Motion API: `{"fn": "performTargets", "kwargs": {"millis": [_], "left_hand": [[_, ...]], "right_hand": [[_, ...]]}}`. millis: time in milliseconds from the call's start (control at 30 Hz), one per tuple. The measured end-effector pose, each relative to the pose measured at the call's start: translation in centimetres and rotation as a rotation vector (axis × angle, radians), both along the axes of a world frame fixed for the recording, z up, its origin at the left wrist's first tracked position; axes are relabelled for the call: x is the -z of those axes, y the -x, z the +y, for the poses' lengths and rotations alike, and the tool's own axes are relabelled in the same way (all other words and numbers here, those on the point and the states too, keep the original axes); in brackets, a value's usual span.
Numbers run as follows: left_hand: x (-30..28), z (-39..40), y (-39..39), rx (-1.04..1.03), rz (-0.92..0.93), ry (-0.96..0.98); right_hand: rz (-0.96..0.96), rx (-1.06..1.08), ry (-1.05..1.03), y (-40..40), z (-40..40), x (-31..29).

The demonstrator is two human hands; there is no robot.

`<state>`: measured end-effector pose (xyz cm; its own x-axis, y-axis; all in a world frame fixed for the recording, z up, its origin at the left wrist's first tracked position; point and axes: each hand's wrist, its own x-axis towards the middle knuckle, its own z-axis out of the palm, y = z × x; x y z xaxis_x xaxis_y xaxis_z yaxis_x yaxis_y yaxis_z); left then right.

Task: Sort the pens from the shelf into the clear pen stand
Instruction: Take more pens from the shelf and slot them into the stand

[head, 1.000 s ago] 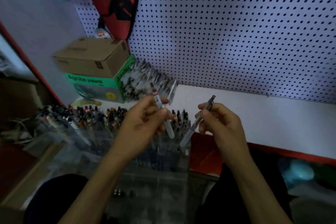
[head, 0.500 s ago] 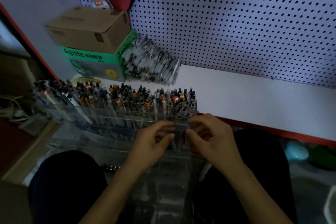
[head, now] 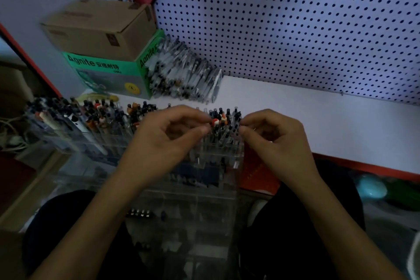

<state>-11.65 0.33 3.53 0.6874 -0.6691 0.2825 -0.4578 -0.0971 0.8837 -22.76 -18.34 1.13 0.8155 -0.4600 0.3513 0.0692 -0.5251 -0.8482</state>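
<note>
both hands were over the right end of the clear pen stand [head: 218, 154], which stood on the person's lap against the front edge of the white shelf [head: 318, 116]. the left hand [head: 163, 143] had its fingers curled, thumb and forefinger tips meeting at the top of a pen with a red and white cap [head: 215, 122] among the upright pens in the stand [head: 225, 125]; it seemed to pinch that cap, though the blur left the contact unsure. the right hand [head: 275, 141] was curled too, its fingertips pressed to the pens at the stand's right edge, and i could not tell whether it gripped one. the two hands were apart, with the cluster of pen tops between them. more pens filled the stand's left rows [head: 91, 118]. further back on the shelf a heap of clear pens [head: 181, 75] leaned against a green box [head: 106, 75] with a brown carton [head: 100, 27] on top, under a white pegboard [head: 295, 18].
</note>
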Motion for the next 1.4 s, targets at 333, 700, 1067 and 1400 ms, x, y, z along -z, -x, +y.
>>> {"fn": "performTargets", "kwargs": {"millis": [333, 700, 1067, 1400], "left_hand": [[-4.3, -8.5, -9.1, 0.066, -0.157, -0.488], [1.7, -18.4, -14.7, -0.153, -0.326, -0.985], [4.3, -22.5, -15.2, -0.022, -0.346, -1.143], [4.1, -21.1, -15.0, 0.186, -0.385, -1.053]], "right_hand": [[0.112, 0.028, 0.04, -9.5, -5.8, -2.5], [0.471, 0.017, -0.018, -12.5, -12.1, 2.5], [0.503, 0.064, -0.111, -12.8, -14.9, 3.6], [0.604, 0.254, -0.271, -12.6, -15.8, 4.3]]}}
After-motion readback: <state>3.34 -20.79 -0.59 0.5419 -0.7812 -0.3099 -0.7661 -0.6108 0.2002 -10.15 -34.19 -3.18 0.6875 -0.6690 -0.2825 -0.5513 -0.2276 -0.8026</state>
